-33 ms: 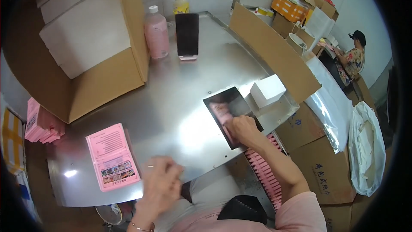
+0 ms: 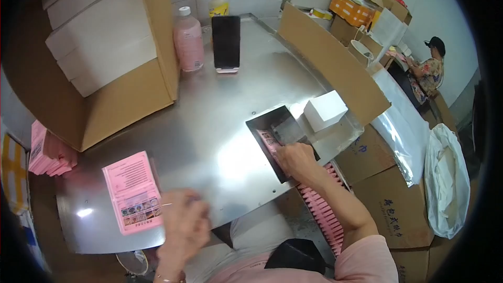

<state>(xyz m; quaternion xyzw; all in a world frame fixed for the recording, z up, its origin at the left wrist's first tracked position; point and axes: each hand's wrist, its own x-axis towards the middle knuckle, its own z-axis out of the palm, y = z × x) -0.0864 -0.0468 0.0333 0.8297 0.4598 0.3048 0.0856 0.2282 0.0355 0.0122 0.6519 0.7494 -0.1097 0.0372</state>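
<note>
My right hand (image 2: 297, 161) reaches into a dark rectangular opening (image 2: 253, 126) in the metal table, its fingers closed on a pink printed packet (image 2: 269, 140) inside. Over the table's front edge is my left hand (image 2: 183, 220), smeared by motion, so its fingers cannot be made out. Close to its left, partly covered by it, lies a neat stack of pink printed sheets or packets (image 2: 131, 181). A white box (image 2: 326, 111) stands just beyond the opening.
A large cardboard box (image 2: 126, 107) holding white boxes (image 2: 107, 36) stands at left, near more pink packets (image 2: 50, 152). A phone (image 2: 227, 42) and a pink bottle (image 2: 189, 42) stand at the back. Pink packets (image 2: 322, 209) fill a row below the right edge. Another person (image 2: 430, 71) sits far right.
My left hand has moved left, to the pink stack's edge. In the opening, my right hand stays on the pink packet, which shows more sharply now.
</note>
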